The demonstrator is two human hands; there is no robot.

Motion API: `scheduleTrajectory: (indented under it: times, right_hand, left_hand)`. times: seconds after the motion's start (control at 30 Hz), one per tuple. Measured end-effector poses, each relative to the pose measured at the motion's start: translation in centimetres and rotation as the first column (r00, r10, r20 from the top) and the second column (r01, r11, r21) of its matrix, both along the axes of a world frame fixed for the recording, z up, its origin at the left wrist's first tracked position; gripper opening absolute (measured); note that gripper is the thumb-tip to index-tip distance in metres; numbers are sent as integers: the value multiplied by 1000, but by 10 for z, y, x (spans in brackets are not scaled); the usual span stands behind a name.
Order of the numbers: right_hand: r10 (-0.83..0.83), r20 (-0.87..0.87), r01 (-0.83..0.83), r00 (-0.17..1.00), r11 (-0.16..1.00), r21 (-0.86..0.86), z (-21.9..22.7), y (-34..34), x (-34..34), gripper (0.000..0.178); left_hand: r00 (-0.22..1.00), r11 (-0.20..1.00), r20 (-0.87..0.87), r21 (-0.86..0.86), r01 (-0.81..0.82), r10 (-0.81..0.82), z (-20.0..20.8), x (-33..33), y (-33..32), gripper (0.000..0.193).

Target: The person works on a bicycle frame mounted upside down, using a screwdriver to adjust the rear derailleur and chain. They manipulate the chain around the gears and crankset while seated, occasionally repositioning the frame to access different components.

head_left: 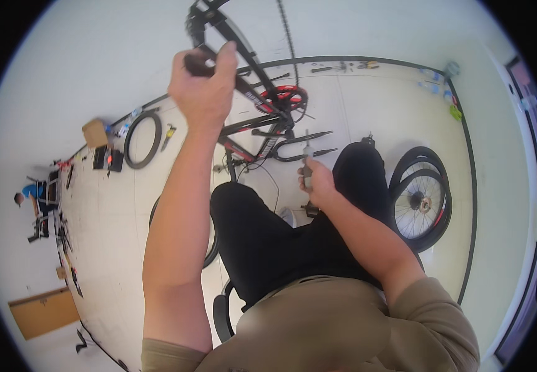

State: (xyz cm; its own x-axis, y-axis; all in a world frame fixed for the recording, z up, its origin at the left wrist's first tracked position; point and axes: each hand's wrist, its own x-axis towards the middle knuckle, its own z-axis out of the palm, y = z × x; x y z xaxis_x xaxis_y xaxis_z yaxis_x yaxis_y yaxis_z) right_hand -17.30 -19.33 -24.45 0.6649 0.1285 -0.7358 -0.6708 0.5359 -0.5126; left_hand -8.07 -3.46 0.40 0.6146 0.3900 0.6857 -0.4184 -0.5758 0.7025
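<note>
A black and red bicycle frame rises in front of me, with a red-ringed crankset on it. My left hand is raised and closed around a black part of the frame, whose exact kind I cannot make out. A chain hangs down above the crankset. Lower down, near my right knee, my right hand is closed around a slim tool with a greyish handle and a thin tip pointing up. Just beyond this tool, two dark prongs reach right from the frame.
Wheels with tyres lie at my right. Leftward are a loose tyre, a cardboard box and a yellow-black tool. Hand tools and plastic bottles lie by the far wall. Another person is far left.
</note>
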Motion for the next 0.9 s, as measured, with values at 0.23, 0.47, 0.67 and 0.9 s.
scheduleTrajectory:
  times: [0.23, 0.47, 0.67, 0.9]
  right_hand:
    - [-19, 53, 18, 998, 1000, 20, 6, -11, 1, 13]
    - [53, 208, -31, 977, 993, -111, 23, -5, -7, 29]
    - [99, 260, -51, 960, 981, -186, 26, -9, -5, 23]
    - [-27, 414, 45, 910, 998, -34, 30, -22, 49, 30]
  left_hand:
    - [998, 996, -39, -73, 46, -49, 5, -4, -2, 39]
    - [996, 999, -79, 35, -34, 37, 1, 3, 0, 41]
    - [994, 997, -89, 39, -65, 68, -4, 3, 1, 38]
    - [996, 998, -83, -65, 24, -29, -3, 0, -3, 37]
